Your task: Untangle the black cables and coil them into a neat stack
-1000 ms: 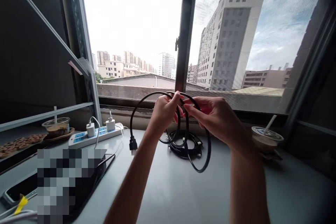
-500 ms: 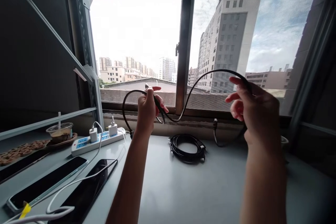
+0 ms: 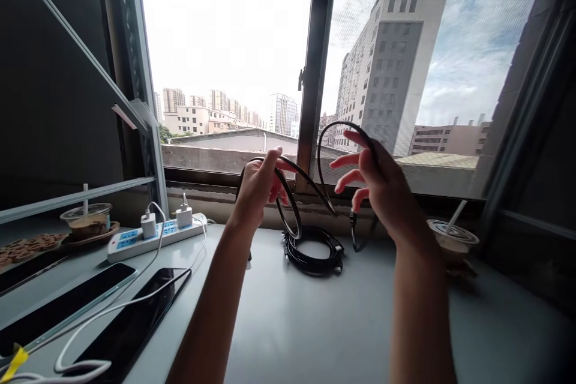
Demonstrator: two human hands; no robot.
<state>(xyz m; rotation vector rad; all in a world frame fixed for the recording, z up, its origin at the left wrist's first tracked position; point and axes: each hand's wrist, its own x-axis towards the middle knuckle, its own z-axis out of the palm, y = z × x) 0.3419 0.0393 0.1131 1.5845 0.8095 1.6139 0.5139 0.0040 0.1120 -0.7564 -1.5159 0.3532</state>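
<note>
A black cable (image 3: 319,156) stretches between my two hands above the desk. My left hand (image 3: 258,189) is closed around gathered strands of it, and a loop hangs below those fingers. On the other side, my right hand (image 3: 382,183) has the cable running between thumb and index finger, while its other fingers are spread. A cable end with a plug (image 3: 353,220) dangles beneath the right hand. Directly behind and below lies a coiled black cable (image 3: 310,268) with several connector ends showing.
At left a white power strip (image 3: 157,237) carries two chargers, with phones (image 3: 130,318) and white cords in front of it. Lidded drink cups stand at far left (image 3: 87,219) and behind my right forearm (image 3: 454,240). A window (image 3: 318,72) is behind the desk (image 3: 324,324).
My right hand has moved left toward my left hand, and the cable between them has slackened into tighter loops. A strand now lies at the left hand's fingers. The view has shifted slightly.
</note>
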